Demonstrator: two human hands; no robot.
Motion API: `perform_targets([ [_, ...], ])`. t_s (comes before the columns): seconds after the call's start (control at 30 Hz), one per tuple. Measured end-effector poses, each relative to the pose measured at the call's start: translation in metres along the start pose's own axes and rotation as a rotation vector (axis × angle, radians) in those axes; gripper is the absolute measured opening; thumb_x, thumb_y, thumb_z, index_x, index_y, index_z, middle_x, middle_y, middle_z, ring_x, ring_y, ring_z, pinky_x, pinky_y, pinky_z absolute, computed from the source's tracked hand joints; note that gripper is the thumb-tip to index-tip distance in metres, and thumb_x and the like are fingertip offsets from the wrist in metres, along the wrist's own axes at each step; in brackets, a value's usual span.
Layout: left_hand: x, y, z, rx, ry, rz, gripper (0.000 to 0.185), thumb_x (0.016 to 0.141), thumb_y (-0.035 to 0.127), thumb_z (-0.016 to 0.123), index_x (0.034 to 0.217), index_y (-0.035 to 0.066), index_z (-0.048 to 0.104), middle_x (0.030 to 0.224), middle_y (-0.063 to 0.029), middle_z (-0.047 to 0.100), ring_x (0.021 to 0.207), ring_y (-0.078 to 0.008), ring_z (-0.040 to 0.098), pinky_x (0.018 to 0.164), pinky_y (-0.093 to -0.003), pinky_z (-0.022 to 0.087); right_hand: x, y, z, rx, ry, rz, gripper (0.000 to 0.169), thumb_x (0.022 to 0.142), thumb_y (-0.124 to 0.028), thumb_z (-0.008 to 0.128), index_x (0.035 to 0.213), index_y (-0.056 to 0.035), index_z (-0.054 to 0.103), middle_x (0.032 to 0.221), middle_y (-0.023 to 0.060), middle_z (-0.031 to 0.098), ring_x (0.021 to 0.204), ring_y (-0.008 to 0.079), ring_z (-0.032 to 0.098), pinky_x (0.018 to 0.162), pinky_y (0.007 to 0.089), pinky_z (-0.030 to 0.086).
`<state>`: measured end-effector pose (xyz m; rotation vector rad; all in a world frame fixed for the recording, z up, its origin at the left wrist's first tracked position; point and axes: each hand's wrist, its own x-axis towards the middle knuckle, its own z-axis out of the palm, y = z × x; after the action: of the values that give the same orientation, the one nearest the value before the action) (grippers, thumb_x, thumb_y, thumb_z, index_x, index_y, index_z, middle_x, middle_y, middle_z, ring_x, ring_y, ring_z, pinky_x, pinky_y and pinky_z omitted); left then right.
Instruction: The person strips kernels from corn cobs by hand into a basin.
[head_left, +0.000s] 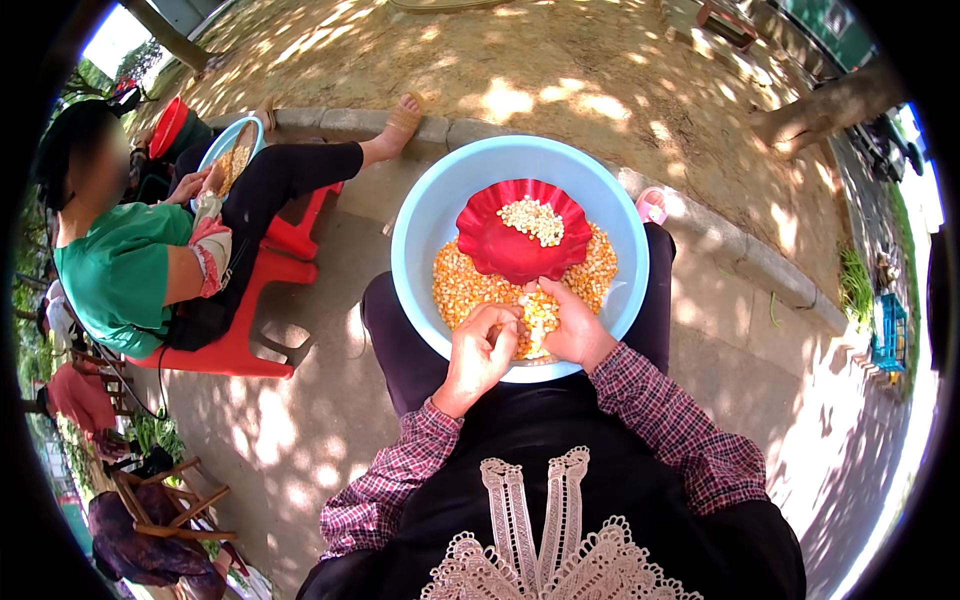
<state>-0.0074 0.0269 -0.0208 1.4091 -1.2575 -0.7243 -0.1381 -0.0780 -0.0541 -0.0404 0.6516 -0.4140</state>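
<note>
A light blue plastic basin (420, 195) rests on my lap with orange and yellow corn kernels (465, 289) across its lower part. On the kernels sits a red dish with a wavy rim (499, 251), holding a small heap of paler kernels (531, 219). Over the near side of the basin, my right hand (576, 319) is cupped around some corn kernels (541, 313). My left hand (484, 349) is beside it, thumb and forefinger bent together near those kernels; whether something is between the fingertips cannot be made out.
At the left, a person in a green shirt (120, 262) sits on a red plastic stool (259, 315) and holds another blue basin (259, 139) of kernels. A stone kerb (465, 133) runs beyond my basin. Tree trunks, a wooden chair (172, 499) and a blue crate (890, 334) stand farther off.
</note>
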Motion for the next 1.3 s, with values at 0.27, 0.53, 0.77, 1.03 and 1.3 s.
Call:
perform_targets([
  [0.27,0.005,0.009,0.010,0.288,-0.188,0.160,0.007,0.079,0.004,0.059,0.085,0.003,0.057,0.093,-0.0079,0.063,0.067,-0.0230,0.061,0.061,-0.0321,0.048,-0.017,0.001,0.018,-0.101,0.043,-0.023,0.024,0.093,-0.032,0.050,0.098,-0.0095,0.055,0.105,0.0071,0.052,0.098,0.0221,0.051,0.088,0.0390,0.044],
  [0.53,-0.003,-0.001,0.002,-0.037,-0.030,-0.186,0.007,0.088,0.003,0.053,0.093,-0.002,0.056,0.078,-0.0018,0.061,0.057,-0.0027,0.050,0.050,-0.0190,0.041,-0.011,0.002,0.003,-0.099,-0.032,-0.086,0.019,0.094,-0.027,0.049,0.097,-0.0095,0.054,0.104,0.0045,0.052,0.098,0.0210,0.050,0.091,0.0410,0.043],
  [0.77,0.004,0.006,0.009,0.131,-0.001,0.013,0.007,0.083,0.001,0.060,0.090,0.000,0.062,0.075,-0.0049,0.062,0.061,-0.0126,0.057,0.055,-0.0251,0.045,-0.011,0.002,0.006,-0.121,0.060,-0.106,0.021,0.094,-0.026,0.050,0.103,-0.0074,0.053,0.110,0.0068,0.050,0.102,0.0206,0.048,0.090,0.0402,0.043],
  [1.03,0.015,0.010,0.017,0.480,-0.139,0.197,0.014,0.073,0.006,0.067,0.087,0.008,0.065,0.079,-0.0083,0.059,0.069,-0.0288,0.060,0.059,-0.0369,0.048,-0.008,0.003,0.004,-0.107,0.008,-0.124,0.024,0.093,-0.026,0.052,0.106,-0.0065,0.054,0.106,0.0064,0.054,0.100,0.0198,0.051,0.086,0.0352,0.044],
  [1.3,0.017,0.008,0.023,0.690,-0.213,0.119,0.013,0.075,0.013,0.065,0.087,0.011,0.065,0.079,-0.0075,0.058,0.065,-0.0308,0.061,0.055,-0.0398,0.048,-0.004,0.005,0.003,-0.117,0.074,-0.085,0.022,0.092,-0.028,0.054,0.101,-0.0081,0.055,0.101,0.0055,0.055,0.096,0.0195,0.053,0.084,0.0368,0.045],
])
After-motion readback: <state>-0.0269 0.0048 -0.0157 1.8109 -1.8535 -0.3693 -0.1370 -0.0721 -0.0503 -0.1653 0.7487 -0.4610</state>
